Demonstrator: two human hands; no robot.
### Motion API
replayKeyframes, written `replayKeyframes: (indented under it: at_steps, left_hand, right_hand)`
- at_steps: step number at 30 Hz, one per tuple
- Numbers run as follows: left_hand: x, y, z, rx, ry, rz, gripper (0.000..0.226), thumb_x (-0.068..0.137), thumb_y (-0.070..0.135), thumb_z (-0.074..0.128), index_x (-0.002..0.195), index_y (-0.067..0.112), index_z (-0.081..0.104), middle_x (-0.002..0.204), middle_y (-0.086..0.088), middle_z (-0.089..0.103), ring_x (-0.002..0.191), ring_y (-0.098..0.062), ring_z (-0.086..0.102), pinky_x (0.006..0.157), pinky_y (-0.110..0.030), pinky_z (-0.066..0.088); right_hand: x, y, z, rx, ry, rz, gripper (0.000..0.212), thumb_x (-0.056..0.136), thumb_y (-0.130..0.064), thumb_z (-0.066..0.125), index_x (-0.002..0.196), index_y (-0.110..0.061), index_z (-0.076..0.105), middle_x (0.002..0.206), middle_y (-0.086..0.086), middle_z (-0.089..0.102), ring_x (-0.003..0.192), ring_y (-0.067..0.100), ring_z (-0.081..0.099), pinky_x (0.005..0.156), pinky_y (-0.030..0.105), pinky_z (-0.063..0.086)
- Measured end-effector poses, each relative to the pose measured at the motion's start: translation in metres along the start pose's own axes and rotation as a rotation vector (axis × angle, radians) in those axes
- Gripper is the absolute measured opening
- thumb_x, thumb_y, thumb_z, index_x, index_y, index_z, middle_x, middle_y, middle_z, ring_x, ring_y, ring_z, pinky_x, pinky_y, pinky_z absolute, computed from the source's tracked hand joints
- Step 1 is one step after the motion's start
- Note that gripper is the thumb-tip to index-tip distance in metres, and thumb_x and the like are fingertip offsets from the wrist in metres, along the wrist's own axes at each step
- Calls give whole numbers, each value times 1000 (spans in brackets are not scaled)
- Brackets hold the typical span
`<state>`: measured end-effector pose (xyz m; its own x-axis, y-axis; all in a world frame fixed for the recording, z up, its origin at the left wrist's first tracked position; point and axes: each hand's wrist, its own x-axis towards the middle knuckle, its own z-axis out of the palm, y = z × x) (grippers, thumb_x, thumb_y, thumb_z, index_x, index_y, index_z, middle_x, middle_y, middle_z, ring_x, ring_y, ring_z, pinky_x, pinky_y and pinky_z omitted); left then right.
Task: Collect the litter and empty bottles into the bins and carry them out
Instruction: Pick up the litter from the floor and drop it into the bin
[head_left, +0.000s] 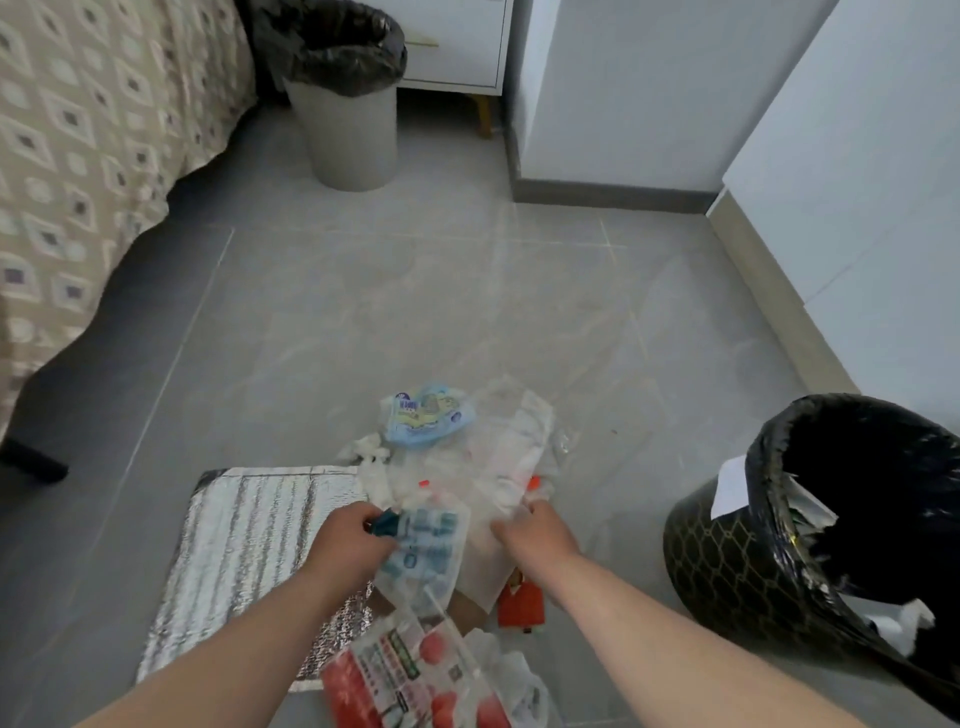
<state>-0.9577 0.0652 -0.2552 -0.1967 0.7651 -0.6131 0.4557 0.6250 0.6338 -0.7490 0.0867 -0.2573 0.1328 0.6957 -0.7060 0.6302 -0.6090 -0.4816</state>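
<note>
Both hands are down in a heap of litter on the grey tiled floor (363, 312). The left hand (353, 535) has its grip clamped on a clear plastic packet with blue print (426, 556). Something small and dark teal sits by its thumb, and I cannot tell what it is. The right hand (537, 530) has its fingers curled into a thin, see-through white plastic bag (498, 467), so its grip is closed on that bag.

The step looks like scooping up this heap. The round black bin with a gold net pattern and a black liner (727, 561) stands near on the right, with paper already inside. That looks like the best place to drop things. The tall grey bin with a black liner (348, 140) is well apart, up by the bed.

To do it well, squeeze the soft bags tight so small bits do not slip out. Lift slowly, because the thin bag may drag other scraps along. Bring both handfuls over the black bin's mouth and let go only there.

More is left to pick up:
- a light blue soft packet (426, 415) past the hands
- an orange-red carton (519, 605) under the right wrist
- a red and white printed bag (384, 675) at the bottom
- a flat shiny silver foil mat (244, 545) on the left

I cannot make out any bottles here.
</note>
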Motion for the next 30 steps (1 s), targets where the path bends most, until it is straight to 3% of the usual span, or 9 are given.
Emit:
replayKeyframes:
  at_steps: [3, 5, 7, 10, 13, 17, 24, 27, 30]
  left_hand:
    - [0, 0, -12, -170, -22, -30, 12, 81, -2, 64, 88, 8, 64, 86, -12, 69, 76, -24, 67, 59, -30, 50]
    - [0, 1, -22, -274, -17, -33, 12, 83, -3, 62, 89, 8, 64, 85, -13, 69, 74, -25, 66, 58, -30, 49]
    - [2, 0, -31, -368, 3, -48, 13, 83, -5, 61, 88, 6, 64, 83, -15, 68, 72, -26, 64, 58, -32, 49]
    - [6, 0, -40, -493, 35, -81, 16, 83, -6, 59, 94, 4, 64, 88, -17, 68, 75, -30, 64, 66, -36, 52]
    - [6, 4, -46, -591, 46, -94, 16, 85, -5, 58, 93, 9, 62, 92, -15, 67, 81, -31, 63, 71, -40, 53]
    - [6, 16, -47, -672, 65, -84, 16, 85, -4, 58, 90, 10, 61, 91, -14, 66, 79, -29, 62, 70, -39, 52]
    - [-11, 48, -47, -766, 71, -37, 15, 86, -4, 57, 91, 9, 61, 87, -11, 65, 74, -25, 60, 66, -35, 50]
    - [-29, 72, -47, -796, 50, -6, 16, 87, -3, 56, 93, 10, 60, 87, -11, 65, 74, -24, 60, 68, -35, 51]
    - [-55, 107, -43, -841, 7, 44, 16, 88, -2, 54, 92, 12, 59, 89, -10, 65, 76, -23, 60, 67, -33, 49]
  right_hand:
    - [9, -2, 10, 14, 70, 100, 70, 63, -53, 62, 118, -12, 50, 114, 4, 58, 110, 29, 58, 86, 30, 48]
    - [10, -2, 13, 134, 145, 165, 71, 65, -47, 71, 121, -10, 46, 118, 7, 60, 112, 29, 59, 88, 30, 47]
    - [8, -1, 14, 225, 220, 193, 54, 70, -31, 76, 111, -8, 50, 115, 11, 64, 109, 31, 62, 85, 31, 49]
    - [10, 5, 10, 287, 227, 163, 16, 71, -13, 70, 86, -10, 65, 93, 10, 70, 94, 30, 68, 79, 33, 55]
    - [11, 11, 0, 316, 159, 125, 5, 70, -9, 66, 73, -12, 67, 84, 10, 70, 85, 31, 70, 77, 38, 59]
    - [-4, 11, -29, 368, 108, 110, 18, 77, 3, 57, 72, -14, 64, 91, 17, 70, 85, 34, 69, 73, 50, 60]
    - [-47, 9, -87, 336, -27, 48, 18, 82, 10, 50, 84, -5, 60, 88, 18, 63, 78, 30, 66, 71, 46, 61]
    - [-83, 0, -119, 317, -13, -16, 19, 82, 7, 52, 93, -5, 64, 91, 21, 66, 76, 29, 67, 61, 36, 60]
    - [-129, -6, -161, 304, 16, -107, 16, 80, 4, 55, 87, -7, 65, 82, 15, 67, 65, 23, 65, 48, 23, 50]
